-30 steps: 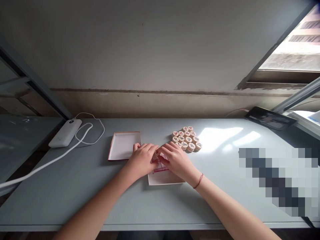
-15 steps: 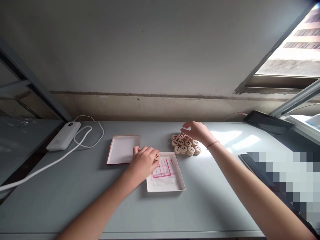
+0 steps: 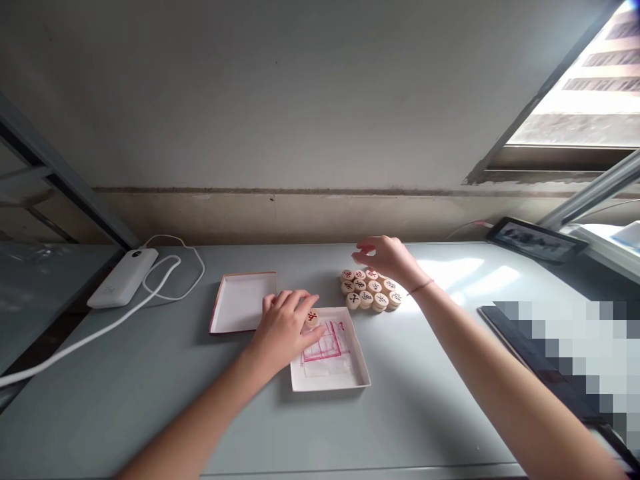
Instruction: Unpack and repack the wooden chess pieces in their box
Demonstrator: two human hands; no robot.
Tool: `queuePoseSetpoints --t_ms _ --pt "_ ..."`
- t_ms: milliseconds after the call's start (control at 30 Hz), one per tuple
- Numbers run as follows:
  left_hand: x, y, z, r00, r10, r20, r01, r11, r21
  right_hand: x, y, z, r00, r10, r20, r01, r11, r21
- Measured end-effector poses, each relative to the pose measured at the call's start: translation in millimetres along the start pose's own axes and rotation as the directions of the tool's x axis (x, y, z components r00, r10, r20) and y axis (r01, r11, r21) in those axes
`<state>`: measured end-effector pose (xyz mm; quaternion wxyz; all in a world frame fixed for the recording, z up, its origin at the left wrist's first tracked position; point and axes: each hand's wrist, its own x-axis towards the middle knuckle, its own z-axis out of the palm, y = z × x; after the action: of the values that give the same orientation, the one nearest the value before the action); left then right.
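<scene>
Over the top left corner of a shallow white box (image 3: 330,383) is my left hand (image 3: 285,327), its thumb and fingers spread apart. Between them, a round wooden xiangqi piece (image 3: 313,318) with a red character sits in that corner. The box floor carries a paper or plastic sheet (image 3: 325,350) with a pink grid. My right hand (image 3: 387,259) hovers at the back of a group of stacked xiangqi pieces (image 3: 367,290), marked in black and red. Its thumb and forefinger curve with a gap between them, and nothing shows in it.
A second shallow box part (image 3: 243,303), white inside with a red edge, lies left of my left hand. Farther left are a white power bank (image 3: 123,279) and its cable (image 3: 100,330). A phone (image 3: 537,239) leans at the back right, and a dark flat device (image 3: 530,353) lies nearer.
My left hand has let go of the red-marked xiangqi piece, which now sits in the box corner. My right hand has shifted slightly left and up. The phone's screen has lit up.
</scene>
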<state>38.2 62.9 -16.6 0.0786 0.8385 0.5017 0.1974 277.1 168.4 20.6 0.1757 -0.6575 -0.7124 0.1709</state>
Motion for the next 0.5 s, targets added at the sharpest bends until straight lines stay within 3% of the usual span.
queuePoseSetpoints --t_ms 67,167,300,500 --pt "3.8 2.8 -0.7 0.998 0.036 -0.055 -0.039 0.998 -0.047 -24.0 -12.6 -0.1 0.998 -0.032 0.047 0.017 0.959 0.283" --pt "11.8 11.0 -1.7 0.99 0.078 -0.118 -0.101 0.973 -0.208 -61.5 -32.8 5.4 0.968 -0.184 0.168 0.071 0.85 0.522" --pt "18.3 20.7 -2.6 0.985 0.073 -0.155 -0.127 0.921 -0.369 -86.8 -43.7 19.3 0.962 -0.23 0.144 0.079 0.744 0.664" --pt "13.3 16.7 0.2 0.997 0.025 -0.074 -0.053 0.914 -0.401 -84.5 -25.9 33.6 0.986 -0.148 0.076 0.037 0.643 0.765"
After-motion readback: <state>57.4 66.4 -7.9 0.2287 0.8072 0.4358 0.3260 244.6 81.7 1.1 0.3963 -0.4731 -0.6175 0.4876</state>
